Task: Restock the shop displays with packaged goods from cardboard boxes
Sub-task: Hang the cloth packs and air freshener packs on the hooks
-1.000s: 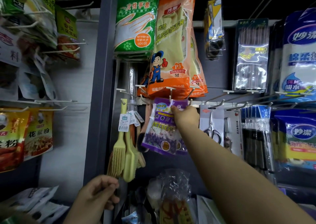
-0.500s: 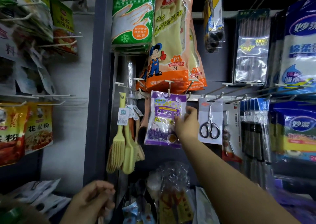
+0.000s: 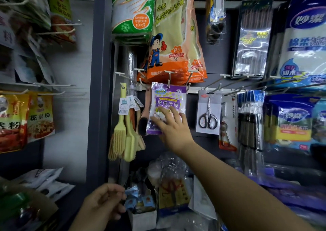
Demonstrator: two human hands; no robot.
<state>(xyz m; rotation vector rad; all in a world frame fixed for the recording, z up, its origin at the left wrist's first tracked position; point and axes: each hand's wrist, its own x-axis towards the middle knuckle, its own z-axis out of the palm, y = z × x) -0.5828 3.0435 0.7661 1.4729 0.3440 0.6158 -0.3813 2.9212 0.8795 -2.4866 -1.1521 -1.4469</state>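
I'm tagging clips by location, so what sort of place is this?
Most likely a small general shop: packaged rubber gloves, carded scissors and seasoning packets hang on pegboard hooks, and the right hand touches a hung purple sachet.

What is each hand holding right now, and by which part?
Nothing is clearly held. The right hand lies with straight fingers on the lower front of the hanging purple packet. The left hand is loosely curled; whether it holds anything cannot be told.
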